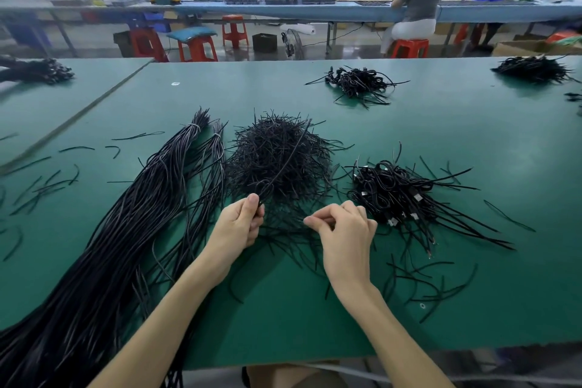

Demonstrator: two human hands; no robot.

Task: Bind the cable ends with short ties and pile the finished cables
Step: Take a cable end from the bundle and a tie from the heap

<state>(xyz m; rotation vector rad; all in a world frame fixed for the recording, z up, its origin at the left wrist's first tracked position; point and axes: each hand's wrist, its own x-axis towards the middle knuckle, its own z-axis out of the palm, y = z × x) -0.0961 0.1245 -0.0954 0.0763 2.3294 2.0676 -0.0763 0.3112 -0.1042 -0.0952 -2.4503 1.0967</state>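
Cables [104, 230] are lying in one long black bundle down the left of the green table [441, 142], banded near their far tips, with a thinner banded bunch just beside it. We are judging them light, limp and springy, likely to uncoil if released, so we are wanting to pinch a folded end close to the bend. Our left hand [241, 224] is closing thumb and fingers on one black strand [283, 164] that is looping up over the middle heap. Our right hand [343, 227] is curling narrow just beside it, fingertips pinched; whether a tie is between them we cannot tell. Short ties [277, 154] are forming one bristly mound between the long bundle and the finished pile [406, 195] on the right; they are looking thin, stiff enough to hold a twist, easy to drop. We are counting two finished-looking piles near us and farther right [359, 82], plus two more dark heaps at the far corners. Loose strands are scattering across the table, too many to count.
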